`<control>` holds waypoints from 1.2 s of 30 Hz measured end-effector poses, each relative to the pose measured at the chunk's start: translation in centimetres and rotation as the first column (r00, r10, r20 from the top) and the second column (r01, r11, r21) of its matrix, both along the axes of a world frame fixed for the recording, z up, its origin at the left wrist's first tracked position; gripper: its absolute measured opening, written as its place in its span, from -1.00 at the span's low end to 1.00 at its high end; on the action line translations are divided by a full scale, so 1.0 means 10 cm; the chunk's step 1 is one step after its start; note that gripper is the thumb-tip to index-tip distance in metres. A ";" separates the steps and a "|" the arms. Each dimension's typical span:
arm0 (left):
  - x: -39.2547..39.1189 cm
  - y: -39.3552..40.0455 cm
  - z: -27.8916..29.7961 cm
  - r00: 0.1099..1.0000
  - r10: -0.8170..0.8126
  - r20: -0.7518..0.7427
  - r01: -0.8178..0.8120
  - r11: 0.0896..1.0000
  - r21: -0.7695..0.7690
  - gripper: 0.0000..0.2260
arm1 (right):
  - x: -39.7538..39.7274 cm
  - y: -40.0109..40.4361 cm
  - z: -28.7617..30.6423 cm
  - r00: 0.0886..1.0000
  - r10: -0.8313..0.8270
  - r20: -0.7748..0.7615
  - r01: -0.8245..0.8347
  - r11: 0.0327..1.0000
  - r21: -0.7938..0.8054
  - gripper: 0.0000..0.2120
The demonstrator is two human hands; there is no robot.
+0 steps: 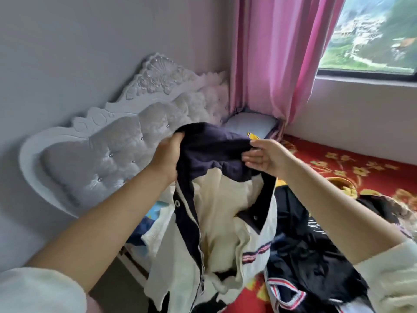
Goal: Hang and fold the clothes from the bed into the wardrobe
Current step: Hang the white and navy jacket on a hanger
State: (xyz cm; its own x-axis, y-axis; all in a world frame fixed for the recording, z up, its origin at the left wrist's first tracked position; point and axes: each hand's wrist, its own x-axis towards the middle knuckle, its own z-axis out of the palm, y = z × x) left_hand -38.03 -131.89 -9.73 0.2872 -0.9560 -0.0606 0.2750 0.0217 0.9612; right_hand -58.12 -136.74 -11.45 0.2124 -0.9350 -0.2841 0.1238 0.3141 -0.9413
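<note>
Bed (352,163) with red floral cover.
Lying on it: dark garments (311,258), a pillow (250,125) near the headboard (108,141).

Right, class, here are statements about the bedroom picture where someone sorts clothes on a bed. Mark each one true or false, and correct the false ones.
1. The left hand grips the navy collar of a cream jacket. True.
2. The jacket lies folded flat on the bed. False: it is held up and hangs open.
3. The curtain beside the window is pink. True.
4. The bed cover is plain blue. False: it is red with yellow flowers.
5. The right hand pinches the collar with its thumb. True.
6. The headboard is dark wood. False: it is white and tufted.
</note>
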 end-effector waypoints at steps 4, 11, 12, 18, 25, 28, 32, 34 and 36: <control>-0.10 0.10 -0.03 0.997 -0.009 0.073 0.010 1.000 -0.016 -0.76 | -0.06 0.20 -0.71 0.886 0.126 -0.445 -0.250 0.940 -0.231 -0.44; 0.14 0.30 0.02 0.990 -0.110 0.088 0.111 0.994 0.000 -0.49 | 0.25 0.41 -1.51 0.283 -0.360 -0.889 -0.432 0.779 -0.454 -0.38; 0.19 0.33 0.02 0.993 -0.095 0.073 0.094 0.995 0.013 -0.49 | 0.27 0.41 -1.56 0.253 -0.442 -0.860 -0.387 0.769 -0.509 -0.36; 0.54 0.46 -0.09 0.999 -0.051 0.012 0.049 0.995 0.084 -0.53 | 0.20 0.34 -1.68 0.185 -0.373 -0.909 -0.163 0.901 -0.402 -0.55; 0.68 0.67 -0.13 0.999 0.038 -0.021 -0.035 0.994 0.108 -0.67 | 0.50 0.27 -1.85 0.152 -0.193 -0.969 -0.430 0.870 -0.241 -0.36; 0.64 0.75 -0.12 0.997 0.079 0.019 -0.081 0.992 0.099 -0.72 | 0.70 0.37 -2.07 0.140 -0.068 -0.988 -0.475 0.871 -0.127 -0.59; 0.86 0.85 -0.16 0.988 0.153 0.023 -0.155 0.980 0.125 -0.60 | 0.72 0.42 -2.09 0.552 -0.060 -0.832 -0.298 0.917 -0.264 -0.91; 1.11 0.90 -0.20 0.974 0.222 0.037 -0.225 0.949 0.222 -0.67 | 0.56 0.32 -1.90 0.681 -0.087 -0.727 -0.186 0.940 -0.287 -0.83; 1.39 0.96 -0.31 0.959 0.264 0.103 -0.283 0.883 0.374 -0.77 | 0.34 0.24 -1.56 0.808 -0.091 -0.582 -0.114 0.945 -0.306 -0.78</control>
